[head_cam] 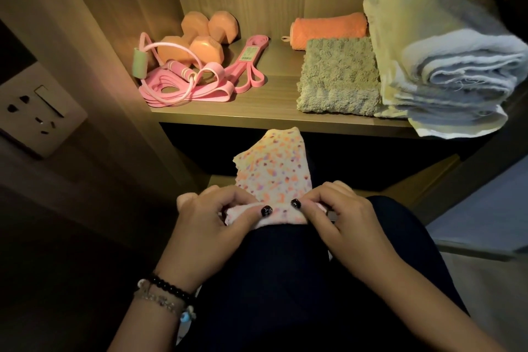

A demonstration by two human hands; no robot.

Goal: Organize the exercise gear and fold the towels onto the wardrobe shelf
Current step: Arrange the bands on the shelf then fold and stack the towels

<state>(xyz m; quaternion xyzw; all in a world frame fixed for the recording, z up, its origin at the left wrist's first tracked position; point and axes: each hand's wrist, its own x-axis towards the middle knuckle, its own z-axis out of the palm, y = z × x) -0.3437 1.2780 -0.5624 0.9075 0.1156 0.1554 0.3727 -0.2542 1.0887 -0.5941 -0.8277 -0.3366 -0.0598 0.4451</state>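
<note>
Grip: the left hand and right hand both pinch the near end of a spotted towel, fingers curled over a rolled edge, thumbs close together at the middle.
Where the towel is: draped over the person's knee, its free end running away from the grip toward the wardrobe.
Handling: it looks thin, soft and light, so I judge it will sag and unroll if either pinch loosens; best held at the rolled edge with both hands and kept snug.
Left wrist: beaded bracelets, nearer than the grip.
Beyond the grip: the wardrobe shelf, above the towel's far end.
Beyond, left: pink resistance bands, a skipping rope with a green handle, and orange dumbbells behind them.
Beyond, right: a folded green towel, a rolled orange towel behind it, and a stack of pale towels overhanging the shelf edge.
Writing: a green label on one band carries print and a barcode, too small to read.
Far left of the grip: a wall socket with a switch, no legible marking.
</note>
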